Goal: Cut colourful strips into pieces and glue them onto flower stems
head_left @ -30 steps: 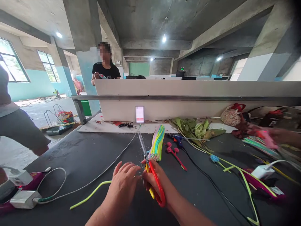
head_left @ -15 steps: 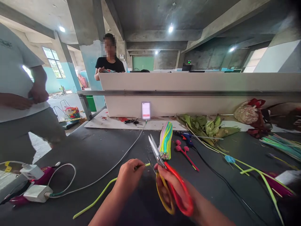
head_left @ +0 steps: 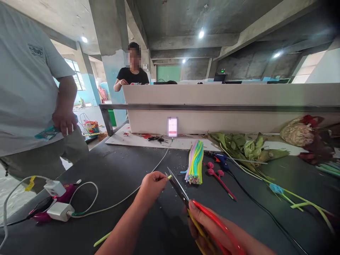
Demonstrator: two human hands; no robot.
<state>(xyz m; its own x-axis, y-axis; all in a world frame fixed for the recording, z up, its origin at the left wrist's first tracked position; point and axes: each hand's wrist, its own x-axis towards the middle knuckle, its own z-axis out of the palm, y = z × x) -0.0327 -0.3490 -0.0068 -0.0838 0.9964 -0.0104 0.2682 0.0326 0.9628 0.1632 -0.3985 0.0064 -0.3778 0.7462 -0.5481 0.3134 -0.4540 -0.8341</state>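
Observation:
My left hand (head_left: 152, 187) pinches a yellow-green pipe cleaner (head_left: 102, 239); a short tip sticks out past the fingers, and the long end trails behind my wrist on the dark table. In my right hand (head_left: 203, 221) are scissors (head_left: 220, 226) with one red and one yellow handle. Their blades are slightly apart, with the points at the pipe cleaner's tip; whether they touch it I cannot tell. Beyond the blades lies a bundle of multicoloured pipe cleaners (head_left: 195, 164). Right of it is a pink stem with fuzzy balls (head_left: 222, 182).
A glue gun (head_left: 221, 160) with a black cord lies by green leaves (head_left: 249, 148). A phone (head_left: 172, 127) leans on the white partition (head_left: 225, 122). Chargers and cables (head_left: 60, 211) sit at left. One person (head_left: 32, 78) stands at left, another (head_left: 132, 74) behind the partition.
The scissors have swung left and their points are now at the pipe cleaner's tip, with the blades opened a little. The view has shifted left, and the standing person's arm has moved.

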